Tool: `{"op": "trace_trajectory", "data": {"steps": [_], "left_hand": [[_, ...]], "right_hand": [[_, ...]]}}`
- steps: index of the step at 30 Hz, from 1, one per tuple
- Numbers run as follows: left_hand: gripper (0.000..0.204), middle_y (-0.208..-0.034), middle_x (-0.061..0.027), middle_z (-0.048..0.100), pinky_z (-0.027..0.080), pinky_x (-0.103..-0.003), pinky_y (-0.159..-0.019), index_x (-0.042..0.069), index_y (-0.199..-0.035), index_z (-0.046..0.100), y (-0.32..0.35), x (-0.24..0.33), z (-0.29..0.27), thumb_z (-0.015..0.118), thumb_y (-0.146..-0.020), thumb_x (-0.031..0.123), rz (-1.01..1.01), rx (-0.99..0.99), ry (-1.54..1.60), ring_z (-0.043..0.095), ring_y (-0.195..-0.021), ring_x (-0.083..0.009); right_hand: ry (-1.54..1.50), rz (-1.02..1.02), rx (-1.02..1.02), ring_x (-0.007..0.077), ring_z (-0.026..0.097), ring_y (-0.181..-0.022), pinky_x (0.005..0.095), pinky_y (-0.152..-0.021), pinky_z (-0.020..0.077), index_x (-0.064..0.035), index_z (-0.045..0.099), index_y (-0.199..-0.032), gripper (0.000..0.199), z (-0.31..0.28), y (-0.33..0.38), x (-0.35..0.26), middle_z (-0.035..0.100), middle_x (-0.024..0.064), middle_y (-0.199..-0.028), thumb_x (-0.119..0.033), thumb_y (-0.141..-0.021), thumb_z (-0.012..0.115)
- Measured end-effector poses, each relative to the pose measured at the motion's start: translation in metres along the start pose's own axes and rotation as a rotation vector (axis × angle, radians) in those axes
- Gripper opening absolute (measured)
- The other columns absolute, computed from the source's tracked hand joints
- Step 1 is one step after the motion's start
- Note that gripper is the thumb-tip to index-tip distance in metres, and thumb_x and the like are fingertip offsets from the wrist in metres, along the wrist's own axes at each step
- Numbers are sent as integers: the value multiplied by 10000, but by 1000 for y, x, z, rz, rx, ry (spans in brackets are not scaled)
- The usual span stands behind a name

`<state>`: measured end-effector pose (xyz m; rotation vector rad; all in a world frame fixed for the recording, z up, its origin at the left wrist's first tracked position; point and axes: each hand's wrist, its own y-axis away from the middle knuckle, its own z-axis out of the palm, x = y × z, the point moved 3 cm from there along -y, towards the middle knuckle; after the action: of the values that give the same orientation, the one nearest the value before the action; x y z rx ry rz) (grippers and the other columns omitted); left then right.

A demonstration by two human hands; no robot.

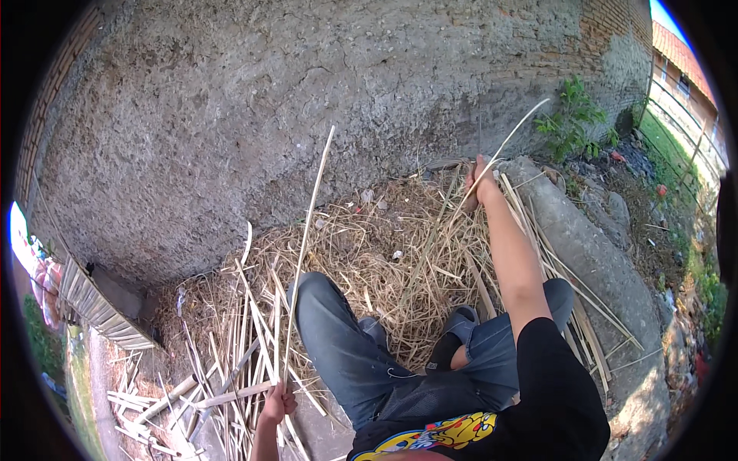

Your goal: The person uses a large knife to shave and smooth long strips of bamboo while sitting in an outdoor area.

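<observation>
My left hand is low, left of my knee, its fingers closed round the lower end of a long pale bamboo strip. The strip rises steeply past my left knee, its tip against the wall behind. A wider flat stick meets the same hand; whether it is gripped too I cannot tell. My right arm reaches far forward, and my right hand is closed near the wall's foot. A thin, bent bamboo strip passes through that hand, slanting up to the right. Its fingers are partly hidden.
A rough grey wall stands ahead. Shavings cover the ground between my feet. Split bamboo pieces are heaped at left; more strips lie at right beside a concrete ledge. A green plant grows by the wall.
</observation>
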<state>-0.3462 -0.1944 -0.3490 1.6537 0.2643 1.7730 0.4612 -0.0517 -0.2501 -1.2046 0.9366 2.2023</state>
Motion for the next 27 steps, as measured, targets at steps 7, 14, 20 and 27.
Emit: {"op": "trace_trajectory", "data": {"steps": [7, 14, 20, 27], "left_hand": [[539, -554, 22, 266, 145, -297, -425, 134, -694, 353, 8, 62, 58, 388, -1076, 514, -12, 12, -61, 200, -444, -102], [560, -555, 52, 359, 235, -278, -422, 115, -640, 426, 4, 69, 55, 443, -1079, 463, 202, 221, -292, 299, -456, -56], [537, -523, -16, 370, 278, -354, -483, 33, -622, 439, 0, 63, 35, 473, -1070, 327, 533, 419, -861, 342, -532, -95], [489, -558, -101, 342, 294, -407, -527, 3, -667, 458, 3, 55, 6, 474, -1055, 301, 594, 340, -948, 311, -541, -201]], "right_hand": [[-47, 170, 10, 204, 506, -445, 374, -453, 447, -81, 492, -805, 567, -2, 37, 83, 507, 46, -570, -621, -961, 565], [1086, -601, -135, 315, 581, -592, 460, -620, 455, 14, 608, -740, 556, 22, 100, 69, 600, 124, -639, -508, -918, 681], [652, -474, -430, 80, 564, -580, 248, -538, 449, -21, 618, -961, 386, 85, 142, 54, 576, 4, -699, -402, -1014, 586], [386, -296, -509, 111, 497, -456, 293, -439, 414, 3, 626, -974, 440, 109, 150, 31, 548, 30, -615, -426, -1030, 546]]}}
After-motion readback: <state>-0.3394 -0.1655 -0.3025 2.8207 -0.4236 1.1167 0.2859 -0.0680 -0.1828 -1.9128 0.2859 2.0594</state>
